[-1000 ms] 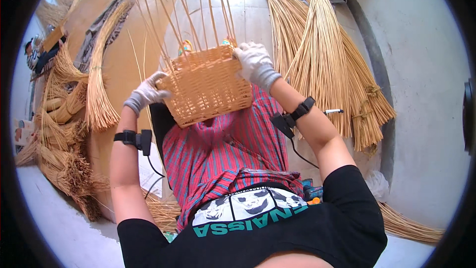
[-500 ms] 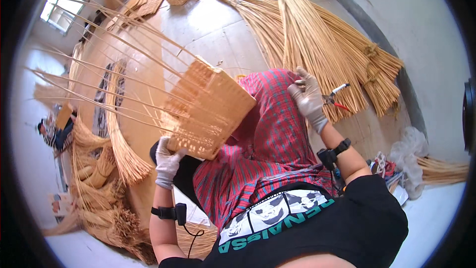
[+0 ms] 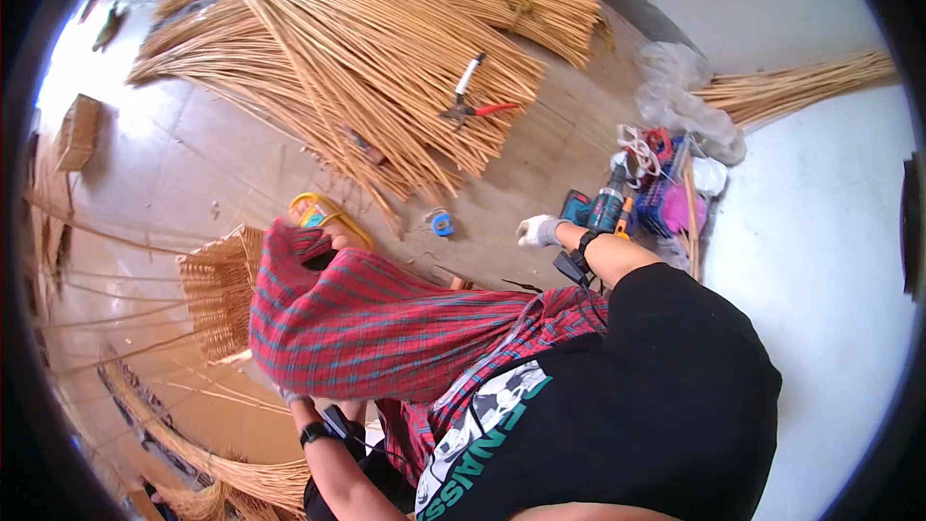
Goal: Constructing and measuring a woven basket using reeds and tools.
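Note:
The woven basket (image 3: 217, 294), with long loose stakes spreading out to the left, is tilted beyond my knees, partly behind the red plaid cloth (image 3: 357, 338) over my lap. My left hand (image 3: 289, 395), in a white glove, shows only at its cuff under the cloth's edge near the basket; its fingers are hidden. Over the floor on the right, my gloved right hand (image 3: 540, 231) has its fingers curled in, with nothing seen in it. Close beside it lie a teal and black power drill (image 3: 608, 203) and an orange-handled tool (image 3: 625, 219).
Large bundles of canes (image 3: 367, 48) cover the floor ahead, with red-handled pruning shears (image 3: 475, 101) on top. A blue tape measure (image 3: 442, 224) lies near my yellow sandal (image 3: 333, 217). A tool basket (image 3: 666, 198) and clear plastic bag (image 3: 680, 87) stand by the right wall. A small basket (image 3: 77, 133) sits far left.
My view has swung right. My right hand has moved from beside my knee down to the tools, its fingers curling in. The basket has shifted left and away, and the cloth now covers my left hand.

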Tool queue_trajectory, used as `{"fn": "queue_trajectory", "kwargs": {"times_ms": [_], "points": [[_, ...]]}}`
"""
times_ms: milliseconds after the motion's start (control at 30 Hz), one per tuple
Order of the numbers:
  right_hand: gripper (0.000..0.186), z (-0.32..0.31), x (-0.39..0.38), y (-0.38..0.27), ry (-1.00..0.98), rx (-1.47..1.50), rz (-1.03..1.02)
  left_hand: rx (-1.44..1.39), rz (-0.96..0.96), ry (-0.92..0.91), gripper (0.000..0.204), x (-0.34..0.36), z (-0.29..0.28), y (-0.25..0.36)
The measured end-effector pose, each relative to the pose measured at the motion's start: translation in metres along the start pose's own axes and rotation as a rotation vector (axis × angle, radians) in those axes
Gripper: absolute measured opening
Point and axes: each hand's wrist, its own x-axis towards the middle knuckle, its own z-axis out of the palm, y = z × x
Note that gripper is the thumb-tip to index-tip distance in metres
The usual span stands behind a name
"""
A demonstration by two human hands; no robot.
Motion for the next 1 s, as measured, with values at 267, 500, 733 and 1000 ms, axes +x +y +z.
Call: {"fn": "queue_trajectory", "kwargs": {"times_ms": [267,500,733,1000], "points": [[0.039,0.009,-0.030,0.048,0.089,-0.045,0.235,0.525,-0.201,-0.160,0.043,-0.058,0.053,0.055],[0.028,-0.060,0.054,-0.114,0.451,0.100,-0.367,0.590,-0.333,0.277,0.034,-0.039,0.013,0.018],[0.040,-0.127,0.143,-0.388,0.585,0.203,-0.826,0.933,-0.348,0.178,0.070,-0.051,0.036,0.043],[0.085,-0.110,0.277,-0.528,0.477,-0.431,-0.718,0.949,-0.391,0.086,0.073,-0.040,0.045,0.005]]}}
